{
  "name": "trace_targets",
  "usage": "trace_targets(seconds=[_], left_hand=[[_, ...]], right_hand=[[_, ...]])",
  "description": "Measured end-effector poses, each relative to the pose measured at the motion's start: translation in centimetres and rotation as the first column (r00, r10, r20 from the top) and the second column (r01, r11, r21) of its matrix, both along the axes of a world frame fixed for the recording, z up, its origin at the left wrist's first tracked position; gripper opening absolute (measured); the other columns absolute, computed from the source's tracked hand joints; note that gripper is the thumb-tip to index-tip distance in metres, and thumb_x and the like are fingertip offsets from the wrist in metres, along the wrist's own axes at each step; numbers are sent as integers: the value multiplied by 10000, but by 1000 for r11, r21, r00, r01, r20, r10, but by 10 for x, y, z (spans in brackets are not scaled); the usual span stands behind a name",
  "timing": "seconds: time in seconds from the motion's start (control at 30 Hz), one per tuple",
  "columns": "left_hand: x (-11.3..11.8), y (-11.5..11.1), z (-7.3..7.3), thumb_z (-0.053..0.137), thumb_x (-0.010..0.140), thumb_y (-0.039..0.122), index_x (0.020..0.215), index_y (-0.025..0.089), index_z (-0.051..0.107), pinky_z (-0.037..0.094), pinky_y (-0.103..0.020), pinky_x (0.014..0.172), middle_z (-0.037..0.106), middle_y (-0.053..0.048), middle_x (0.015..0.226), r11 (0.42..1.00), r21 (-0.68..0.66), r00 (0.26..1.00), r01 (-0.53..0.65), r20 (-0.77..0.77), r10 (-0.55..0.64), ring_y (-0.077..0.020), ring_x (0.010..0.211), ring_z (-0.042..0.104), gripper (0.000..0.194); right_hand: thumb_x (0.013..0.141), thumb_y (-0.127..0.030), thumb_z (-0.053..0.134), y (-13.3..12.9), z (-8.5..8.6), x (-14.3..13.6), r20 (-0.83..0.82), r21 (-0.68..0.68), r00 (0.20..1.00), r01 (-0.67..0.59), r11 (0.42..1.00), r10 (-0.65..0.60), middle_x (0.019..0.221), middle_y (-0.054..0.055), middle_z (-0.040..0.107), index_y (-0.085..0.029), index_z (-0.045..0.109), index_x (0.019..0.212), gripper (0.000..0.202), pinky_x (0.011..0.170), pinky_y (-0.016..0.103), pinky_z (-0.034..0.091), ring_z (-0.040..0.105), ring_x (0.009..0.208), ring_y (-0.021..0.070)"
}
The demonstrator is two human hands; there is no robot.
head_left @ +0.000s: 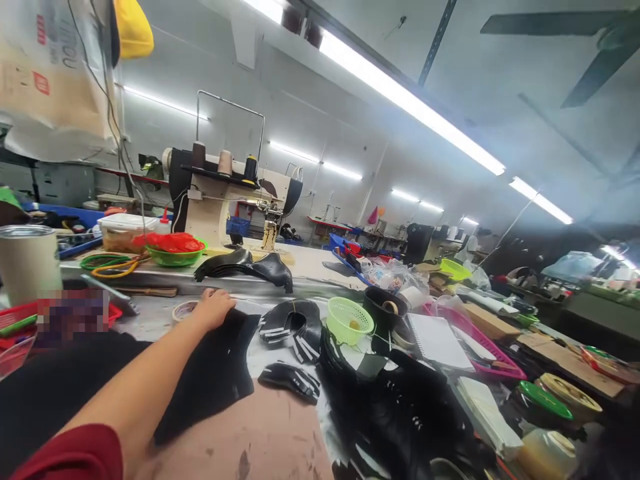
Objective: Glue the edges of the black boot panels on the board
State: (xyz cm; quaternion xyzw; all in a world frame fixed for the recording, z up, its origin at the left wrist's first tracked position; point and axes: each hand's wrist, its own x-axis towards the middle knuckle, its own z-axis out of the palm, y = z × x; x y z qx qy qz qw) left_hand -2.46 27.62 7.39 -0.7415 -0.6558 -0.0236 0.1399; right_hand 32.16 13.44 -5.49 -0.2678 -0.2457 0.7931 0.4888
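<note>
My left hand (pixel 216 308) reaches in from the lower left, its forearm coming out of a dark red sleeve. Its fingers are curled together at the far edge of a flat black sheet (pixel 220 367), and their tips are partly hidden. A roll of tape (pixel 184 311) lies just left of the wrist. To the right of the sheet sit a stack of curved black pieces with white strips (pixel 293 327) and a smaller black bundle (pixel 290 380). Beyond the hand, a shaped black piece (pixel 245 267) rests by the sewing machine (pixel 215 207). My right hand is out of view.
A green basket (pixel 350 321) and a black cup-like container (pixel 381 310) stand to the right, near a heap of black pieces (pixel 415 407). A notebook (pixel 440 341) lies in a pink tray (pixel 505 363). At left are a tumbler (pixel 29 267) and a green bowl (pixel 177 255).
</note>
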Motion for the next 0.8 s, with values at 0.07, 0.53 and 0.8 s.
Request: trace_targets(seconds=[0.07,0.53,0.8], left_hand=[[-2,6,-20,586,877,147,998,152,641,394,-507,1035,620,-81,1160,998,21,998,-57,6,57,-243,1202,505,133],[33,-107,-6,364,905,217,1104,159,647,371,-375,1048,567,-87,1260,903,-46,881,427,245,-404,-222,1174,505,351],[92,-277,-94,446,811,72,1194,298,608,491,-304,896,639,-58,1105,747,-184,732,639,446,-516,-198,1007,593,473]], right_hand=[[513,-657,693,34,15,-2,2,65,1000,0,998,0,778,34,677,-432,640,1064,598,375,404,465,636,638,305],[466,-543,874,-94,15,-10,-286,-278,904,240,930,-319,628,-37,599,-206,673,776,500,443,188,427,453,488,71],[522,-487,878,-97,21,-4,-300,-165,907,257,952,-296,731,-41,640,-188,656,890,524,486,184,463,460,510,58]])
